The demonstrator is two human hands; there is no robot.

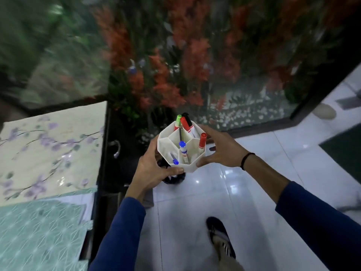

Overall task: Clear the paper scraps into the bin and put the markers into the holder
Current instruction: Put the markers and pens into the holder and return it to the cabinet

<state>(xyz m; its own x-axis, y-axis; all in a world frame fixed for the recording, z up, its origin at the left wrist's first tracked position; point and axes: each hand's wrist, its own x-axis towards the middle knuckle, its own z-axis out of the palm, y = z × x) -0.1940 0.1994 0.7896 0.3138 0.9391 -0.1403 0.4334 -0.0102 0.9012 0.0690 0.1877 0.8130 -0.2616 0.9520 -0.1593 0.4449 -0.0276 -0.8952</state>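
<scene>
A white, many-sided marker holder (192,168) with divided compartments is held up in the air over the floor. My left hand (156,173) grips its near left side and my right hand (220,151) grips its right side. Several markers stand in it: a green-capped marker (178,120), a red-capped marker (184,124) and a black-capped marker (187,118) at the far side, another red-capped marker (202,140) on the right, and blue-capped markers (182,146) in the middle and near left. A dark bin (173,178) shows below the holder, mostly hidden. No paper scraps are in view.
A table with a floral cover (48,153) and a teal patterned cover (39,235) is at the left. A glass aquarium with red and green plants (175,75) stands ahead. White glossy floor tiles (244,192) lie below, with my sandalled foot (220,237) on them.
</scene>
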